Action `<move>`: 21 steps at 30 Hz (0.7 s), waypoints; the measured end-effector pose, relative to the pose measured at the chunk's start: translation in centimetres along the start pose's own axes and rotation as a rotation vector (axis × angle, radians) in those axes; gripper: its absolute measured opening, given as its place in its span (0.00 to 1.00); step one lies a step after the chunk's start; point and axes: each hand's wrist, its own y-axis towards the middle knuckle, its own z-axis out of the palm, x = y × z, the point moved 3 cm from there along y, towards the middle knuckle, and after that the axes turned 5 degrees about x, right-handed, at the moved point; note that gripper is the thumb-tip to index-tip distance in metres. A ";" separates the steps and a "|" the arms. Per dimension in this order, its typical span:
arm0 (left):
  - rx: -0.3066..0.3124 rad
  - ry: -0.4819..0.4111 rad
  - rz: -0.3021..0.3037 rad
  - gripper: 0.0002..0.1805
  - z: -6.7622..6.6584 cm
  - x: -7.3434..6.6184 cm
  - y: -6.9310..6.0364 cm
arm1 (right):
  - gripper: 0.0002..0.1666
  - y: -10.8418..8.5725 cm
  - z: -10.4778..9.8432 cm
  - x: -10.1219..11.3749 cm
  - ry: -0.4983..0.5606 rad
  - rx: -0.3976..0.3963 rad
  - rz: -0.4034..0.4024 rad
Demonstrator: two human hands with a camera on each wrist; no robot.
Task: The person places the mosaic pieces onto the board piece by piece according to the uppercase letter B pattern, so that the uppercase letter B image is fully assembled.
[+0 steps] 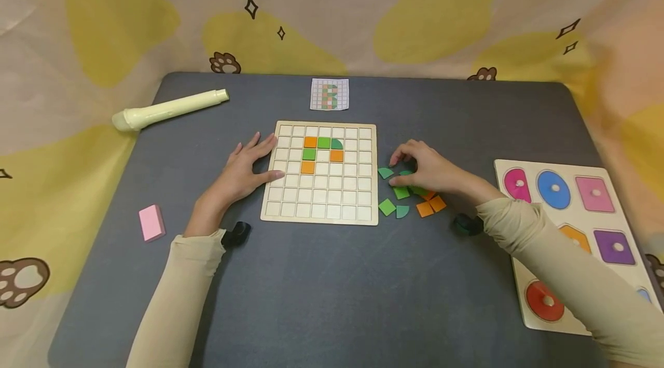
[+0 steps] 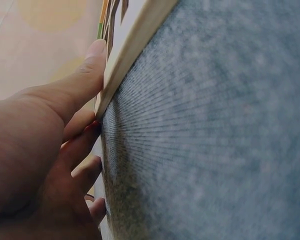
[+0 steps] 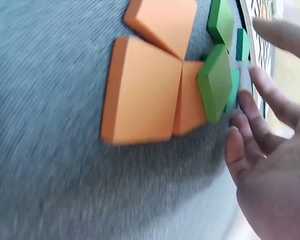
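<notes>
My left hand (image 1: 240, 171) rests at the left side of the white gridded board (image 1: 332, 197), thumb and index fingertip on its edge. In the left wrist view its thumb (image 2: 85, 70) touches the wooden rim. On the upper grid lie orange squares (image 1: 310, 142), green squares (image 1: 324, 143) and a dark green quarter-round (image 1: 336, 144). My right hand (image 1: 433, 167) is over the loose pieces right of the board, thumb and index finger apart with nothing visible between them. Beneath and around it lie green squares (image 1: 387, 207), green quarter-rounds (image 1: 385, 173) and orange squares (image 3: 145, 92).
A small card (image 1: 329, 94) with a coloured grid pattern lies behind the board. A pale yellow stick (image 1: 176, 108) is at back left, a pink block (image 1: 151, 222) at left. Under my right forearm lies a knobbed shape puzzle (image 1: 554, 189) on the grey table (image 1: 332, 287).
</notes>
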 end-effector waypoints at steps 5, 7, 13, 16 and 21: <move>0.003 -0.004 0.002 0.50 0.0 -0.1 0.0 | 0.16 -1.2 -0.3 -0.2 -0.038 0.091 -0.007; 0.003 -0.004 0.002 0.50 0.0 -0.1 0.0 | 0.16 -1.4 -0.2 -0.4 -0.051 0.106 -0.017; 0.002 -0.001 0.001 0.50 0.0 0.0 0.0 | 0.13 -1.4 0.0 -0.4 -0.086 0.073 -0.061; -0.001 -0.001 0.000 0.49 0.0 -0.1 0.0 | 0.13 -1.1 0.1 -0.1 -0.082 0.029 -0.071; -0.002 -0.004 -0.006 0.49 0.0 -0.1 0.0 | 0.14 0.0 0.7 0.9 -0.041 -0.063 -0.097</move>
